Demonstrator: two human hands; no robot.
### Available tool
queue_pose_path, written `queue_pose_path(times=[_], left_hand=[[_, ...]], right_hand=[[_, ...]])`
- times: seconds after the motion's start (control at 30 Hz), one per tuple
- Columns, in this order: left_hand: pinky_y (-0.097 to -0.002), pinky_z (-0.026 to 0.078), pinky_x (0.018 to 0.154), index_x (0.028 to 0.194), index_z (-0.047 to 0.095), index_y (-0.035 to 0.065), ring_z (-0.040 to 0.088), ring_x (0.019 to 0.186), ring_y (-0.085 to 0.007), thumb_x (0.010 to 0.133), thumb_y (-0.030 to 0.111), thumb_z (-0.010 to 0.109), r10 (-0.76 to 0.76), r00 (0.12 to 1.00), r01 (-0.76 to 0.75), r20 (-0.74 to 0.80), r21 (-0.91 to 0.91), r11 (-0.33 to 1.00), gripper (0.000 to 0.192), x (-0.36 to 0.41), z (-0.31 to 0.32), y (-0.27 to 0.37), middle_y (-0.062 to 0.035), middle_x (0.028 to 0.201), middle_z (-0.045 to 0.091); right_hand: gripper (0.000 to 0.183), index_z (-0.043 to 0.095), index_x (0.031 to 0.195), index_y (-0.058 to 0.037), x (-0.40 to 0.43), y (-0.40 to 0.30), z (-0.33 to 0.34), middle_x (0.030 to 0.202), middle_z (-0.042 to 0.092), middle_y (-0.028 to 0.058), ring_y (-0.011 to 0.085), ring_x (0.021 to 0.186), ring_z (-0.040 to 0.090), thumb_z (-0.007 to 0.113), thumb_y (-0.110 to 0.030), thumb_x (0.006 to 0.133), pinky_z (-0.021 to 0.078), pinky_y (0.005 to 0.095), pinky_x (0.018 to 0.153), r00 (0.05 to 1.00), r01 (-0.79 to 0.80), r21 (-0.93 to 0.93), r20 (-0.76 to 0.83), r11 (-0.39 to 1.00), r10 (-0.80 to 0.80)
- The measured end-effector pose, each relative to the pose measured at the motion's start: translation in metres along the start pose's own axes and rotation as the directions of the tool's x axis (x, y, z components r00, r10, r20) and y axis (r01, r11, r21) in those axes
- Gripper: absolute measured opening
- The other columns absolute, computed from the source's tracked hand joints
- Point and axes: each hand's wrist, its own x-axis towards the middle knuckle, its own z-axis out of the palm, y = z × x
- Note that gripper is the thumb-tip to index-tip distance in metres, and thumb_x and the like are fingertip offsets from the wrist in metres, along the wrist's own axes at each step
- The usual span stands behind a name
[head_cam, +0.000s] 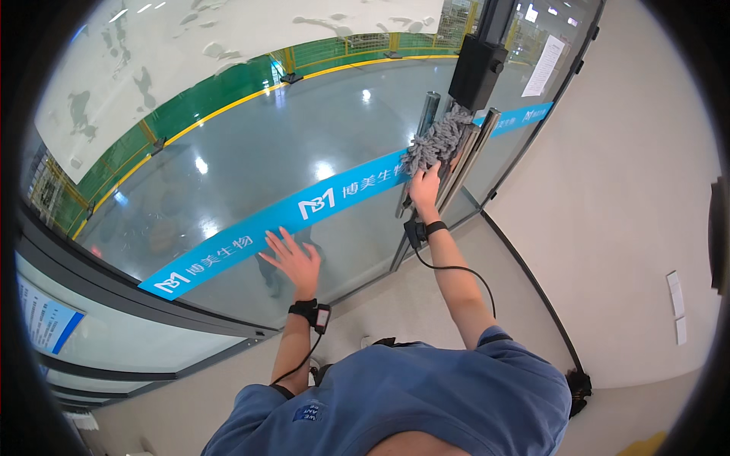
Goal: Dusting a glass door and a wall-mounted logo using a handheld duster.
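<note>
My right hand (426,191) grips a grey chenille duster (438,141), whose shaggy head lies among the door's steel pull handles (483,134). The head hides part of the handles and the end of a blue printed strip (268,211) across the glass door (342,128). Just above the duster, a black lock housing (478,71) is fixed to the dark door frame. My left hand (293,259) holds nothing. Its fingers are spread over the lower edge of the blue strip; whether they press on the glass cannot be told. Both wrists wear black straps with cabled devices.
A pale wall (616,199) stands to the right, with switch plates (676,296) on it. A printed sheet (544,65) hangs on the glass at upper right. Behind the glass are a grey floor and yellow fencing (342,48). A dark object (579,393) is by the wall's base.
</note>
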Motion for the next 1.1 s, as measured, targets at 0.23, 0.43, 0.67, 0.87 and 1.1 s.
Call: queue_pose_path(times=[0.23, 0.43, 0.67, 0.87, 1.1], left_hand=[[-0.0618, 0.009, 0.092, 0.125, 0.023, -0.0025, 0.022, 0.118, -0.0408, 0.067, 0.018, 0.048, 0.002, 1.000, -0.001, -0.010, 0.158, 0.987, 0.067, 0.001, 0.016, -0.005, -0.0293, 0.126, 0.022], [-0.0611, 0.006, 0.092, 0.126, 0.019, -0.0044, 0.015, 0.120, -0.0420, 0.067, 0.019, 0.047, 0.030, 0.999, -0.037, 0.034, 0.244, 0.969, 0.070, 0.003, 0.021, -0.009, -0.0306, 0.128, 0.016], [-0.0629, 0.005, 0.092, 0.123, 0.023, -0.0049, 0.021, 0.118, -0.0428, 0.063, 0.015, 0.047, 0.005, 1.000, -0.003, -0.009, 0.240, 0.971, 0.068, 0.003, 0.025, -0.005, -0.0325, 0.124, 0.022], [-0.0617, 0.005, 0.092, 0.125, 0.019, -0.0073, 0.014, 0.121, -0.0430, 0.062, 0.016, 0.048, 0.014, 1.000, -0.015, 0.008, 0.255, 0.967, 0.073, 0.004, 0.027, -0.009, -0.0323, 0.128, 0.015], [-0.0632, 0.006, 0.091, 0.124, 0.021, -0.0050, 0.020, 0.117, -0.0440, 0.064, 0.014, 0.048, 0.050, 0.997, -0.035, -0.052, 0.267, 0.963, 0.069, 0.004, 0.027, -0.009, -0.0316, 0.126, 0.020]], right_hand=[[0.053, 0.019, 0.117, 0.0128, -0.062, -0.011, 0.030, 0.054, 0.052, 0.0197, 0.0314, 0.047, 0.054, 0.043, -0.010, 0.076, 0.0440, 0.0391, 0.047, 0.914, 0.218, -0.158, 0.379, 0.963, -0.145], [0.033, 0.039, 0.096, 0.0047, -0.105, -0.006, 0.055, 0.057, 0.052, 0.0221, 0.0369, 0.052, 0.052, 0.047, -0.023, 0.080, 0.0427, 0.0411, 0.046, 0.715, 0.552, -0.214, 0.620, 0.806, -0.325], [0.039, 0.026, 0.106, 0.0060, -0.017, 0.047, 0.010, 0.057, 0.054, 0.0208, 0.0344, 0.051, 0.054, 0.039, -0.023, 0.082, 0.0443, 0.0414, 0.050, 0.983, 0.076, -0.322, 0.183, 0.944, -0.017], [0.060, 0.006, 0.123, 0.0110, -0.029, 0.060, 0.016, 0.061, 0.055, 0.0237, 0.0315, 0.051, 0.056, 0.038, -0.017, 0.080, 0.0453, 0.0361, 0.048, 0.941, -0.124, 0.015, 0.318, 0.992, 0.113], [0.038, 0.040, 0.093, 0.0044, -0.102, 0.065, 0.039, 0.057, 0.051, 0.0208, 0.0383, 0.055, 0.051, 0.045, -0.031, 0.081, 0.0406, 0.0443, 0.048, 0.580, 0.626, -0.316, 0.800, 0.713, -0.153]])
